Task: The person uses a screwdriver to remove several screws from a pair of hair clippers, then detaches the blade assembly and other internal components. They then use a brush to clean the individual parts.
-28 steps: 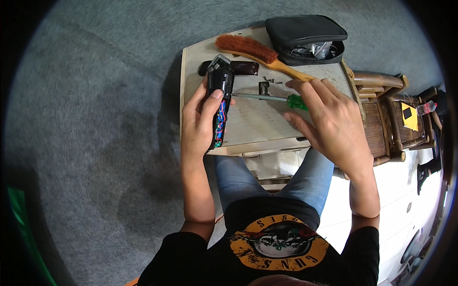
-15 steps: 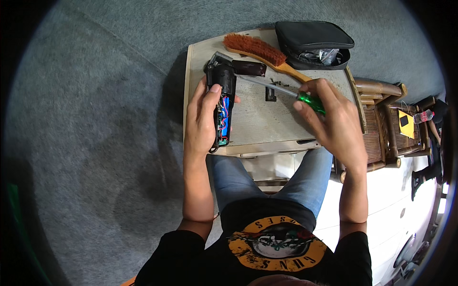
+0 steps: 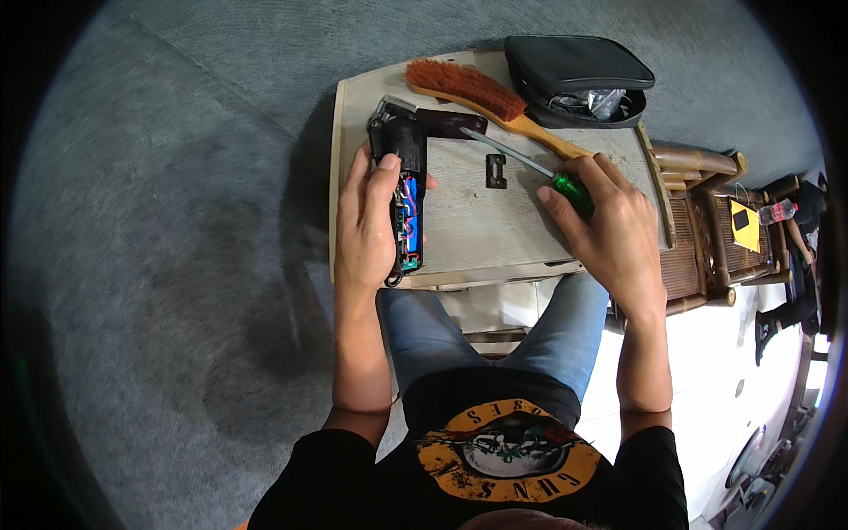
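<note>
My left hand point(image 3: 364, 221) is wrapped round a black hair clipper point(image 3: 399, 141), its thumb across the body and its blade end pointing away from me. The lower casing is open, baring a blue battery point(image 3: 411, 212), coloured wires and a bit of green circuit board. My right hand point(image 3: 609, 230) grips a screwdriver point(image 3: 570, 188) by its green handle. Its shaft slants far and left, and the tip appears over a dark cover piece point(image 3: 449, 124) beside the clipper. A small black plastic part point(image 3: 496, 172) lies on the tabletop under the shaft.
The small wooden table point(image 3: 495, 238) stands at my knees. A brush point(image 3: 468, 88) with reddish bristles and a half-open black case point(image 3: 579, 66) lie at its far side. Bamboo seats point(image 3: 689, 256) stand at the right, with a bottle point(image 3: 777, 212) and a person beyond.
The screwdriver tip has moved right, away from the clipper's side, to over the dark cover piece. My right hand has come slightly nearer to me. My left hand keeps hold of the clipper.
</note>
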